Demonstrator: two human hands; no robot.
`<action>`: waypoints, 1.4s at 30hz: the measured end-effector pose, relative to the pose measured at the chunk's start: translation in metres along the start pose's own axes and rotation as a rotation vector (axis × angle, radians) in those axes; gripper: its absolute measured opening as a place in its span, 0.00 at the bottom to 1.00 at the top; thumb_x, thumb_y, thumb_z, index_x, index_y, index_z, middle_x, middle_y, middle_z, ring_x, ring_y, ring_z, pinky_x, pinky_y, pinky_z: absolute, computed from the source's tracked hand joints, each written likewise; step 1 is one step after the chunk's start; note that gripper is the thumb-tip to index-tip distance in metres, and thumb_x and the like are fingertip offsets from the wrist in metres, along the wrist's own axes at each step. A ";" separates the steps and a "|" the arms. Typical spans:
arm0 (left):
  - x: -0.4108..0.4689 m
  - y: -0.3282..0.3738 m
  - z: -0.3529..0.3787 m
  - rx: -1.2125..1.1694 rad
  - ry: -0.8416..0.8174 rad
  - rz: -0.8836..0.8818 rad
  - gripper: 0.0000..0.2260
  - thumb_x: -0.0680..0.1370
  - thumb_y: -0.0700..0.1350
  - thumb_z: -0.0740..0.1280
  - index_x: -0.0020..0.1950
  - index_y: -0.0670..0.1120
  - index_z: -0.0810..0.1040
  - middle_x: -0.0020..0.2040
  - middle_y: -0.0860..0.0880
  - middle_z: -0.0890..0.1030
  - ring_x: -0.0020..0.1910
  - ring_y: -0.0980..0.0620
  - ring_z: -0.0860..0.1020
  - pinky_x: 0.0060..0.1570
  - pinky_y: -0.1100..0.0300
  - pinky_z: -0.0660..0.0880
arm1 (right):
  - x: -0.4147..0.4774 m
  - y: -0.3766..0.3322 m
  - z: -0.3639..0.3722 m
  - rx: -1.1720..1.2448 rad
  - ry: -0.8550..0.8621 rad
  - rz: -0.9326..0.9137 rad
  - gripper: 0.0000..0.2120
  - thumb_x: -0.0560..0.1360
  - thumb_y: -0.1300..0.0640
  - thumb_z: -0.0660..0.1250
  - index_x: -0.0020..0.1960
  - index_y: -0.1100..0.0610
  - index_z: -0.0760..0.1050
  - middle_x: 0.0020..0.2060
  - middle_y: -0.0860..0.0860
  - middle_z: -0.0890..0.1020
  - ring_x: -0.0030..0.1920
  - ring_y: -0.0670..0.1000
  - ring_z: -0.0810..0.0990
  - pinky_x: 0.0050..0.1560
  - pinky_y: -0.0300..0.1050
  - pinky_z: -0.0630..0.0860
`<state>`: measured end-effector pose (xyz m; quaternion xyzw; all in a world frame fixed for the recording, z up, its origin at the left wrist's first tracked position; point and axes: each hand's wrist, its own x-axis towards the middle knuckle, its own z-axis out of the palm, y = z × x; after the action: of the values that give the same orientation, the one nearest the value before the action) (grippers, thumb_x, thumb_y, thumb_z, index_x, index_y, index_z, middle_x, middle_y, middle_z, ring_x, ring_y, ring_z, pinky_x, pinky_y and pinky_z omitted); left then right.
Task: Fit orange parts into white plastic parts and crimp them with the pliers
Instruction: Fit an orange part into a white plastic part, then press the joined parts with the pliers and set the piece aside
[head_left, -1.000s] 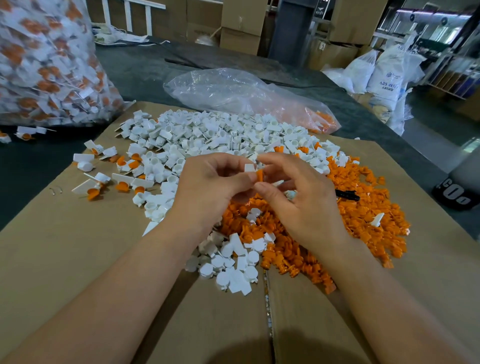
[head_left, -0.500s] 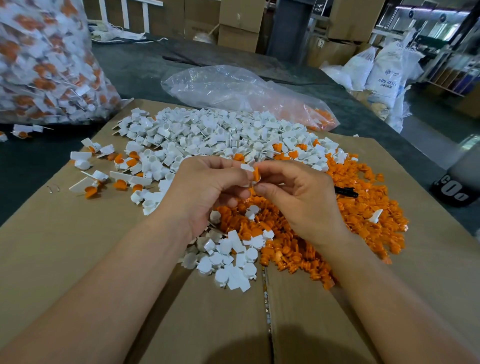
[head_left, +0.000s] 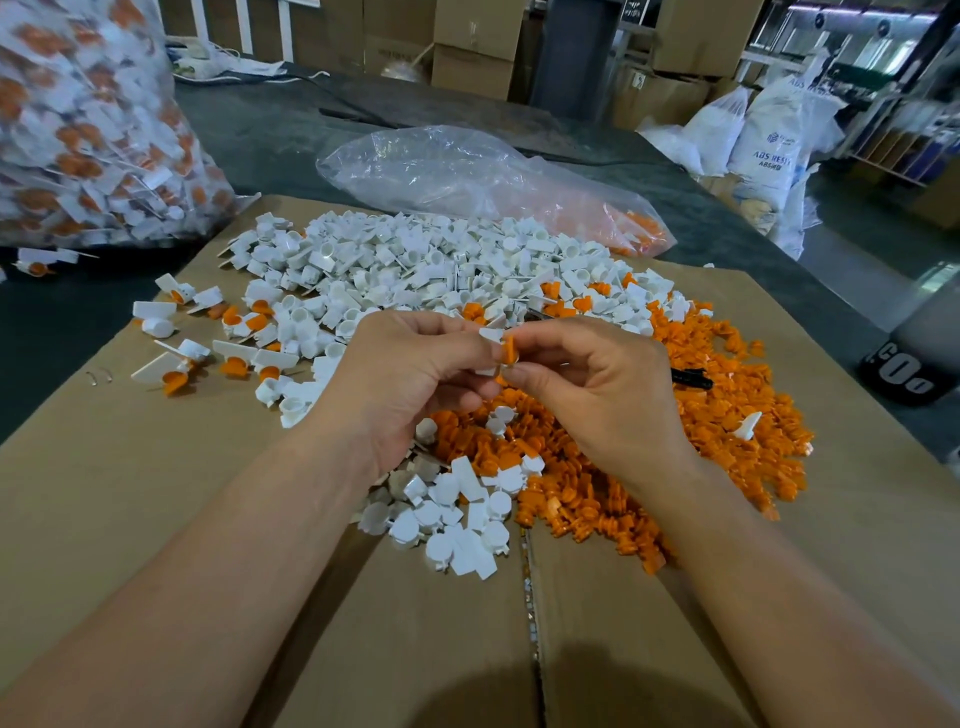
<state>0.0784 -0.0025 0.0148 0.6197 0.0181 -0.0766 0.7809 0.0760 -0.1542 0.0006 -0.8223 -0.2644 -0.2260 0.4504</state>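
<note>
My left hand (head_left: 410, 374) pinches a small white plastic part (head_left: 491, 335) above the piles. Touching it, my right hand (head_left: 597, 384) pinches an orange part (head_left: 509, 349) against the white one. A heap of white parts (head_left: 415, 270) covers the far half of the cardboard sheet (head_left: 156, 493). Orange parts (head_left: 727, 405) lie heaped to the right and under my hands. A black tool handle (head_left: 688, 375), possibly the pliers, pokes out from the orange heap beside my right hand.
Several joined white-and-orange pieces (head_left: 176, 364) lie at the left of the cardboard. A full bag of joined pieces (head_left: 88, 119) stands far left. A nearly flat clear bag (head_left: 483, 182) lies behind the white heap. Sacks (head_left: 769, 140) and boxes stand beyond the table.
Both hands stay together at the centre; the orange part has been pressed closer against the white part, and the fingers have shifted slightly.
</note>
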 end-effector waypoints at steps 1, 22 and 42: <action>0.000 0.000 0.000 -0.002 0.001 0.000 0.06 0.68 0.30 0.69 0.34 0.38 0.77 0.23 0.47 0.77 0.21 0.53 0.76 0.20 0.69 0.71 | 0.000 0.000 0.000 0.013 -0.006 0.000 0.15 0.69 0.64 0.71 0.53 0.52 0.76 0.42 0.52 0.82 0.44 0.45 0.81 0.45 0.38 0.79; 0.001 -0.004 0.001 0.058 0.021 0.023 0.06 0.69 0.30 0.69 0.33 0.38 0.78 0.26 0.45 0.78 0.21 0.53 0.76 0.20 0.69 0.71 | 0.002 0.006 -0.001 -0.147 0.016 -0.178 0.11 0.68 0.63 0.71 0.50 0.63 0.81 0.40 0.54 0.83 0.42 0.47 0.80 0.44 0.41 0.78; 0.002 0.000 -0.001 -0.091 0.045 0.047 0.06 0.69 0.29 0.69 0.35 0.38 0.77 0.31 0.47 0.78 0.21 0.54 0.75 0.21 0.68 0.72 | 0.014 0.037 -0.055 -0.844 -0.515 0.631 0.42 0.64 0.31 0.65 0.73 0.45 0.57 0.72 0.51 0.63 0.70 0.53 0.61 0.67 0.53 0.58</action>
<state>0.0799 -0.0018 0.0142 0.5853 0.0245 -0.0434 0.8093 0.1030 -0.2153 0.0135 -0.9979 0.0049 0.0403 0.0505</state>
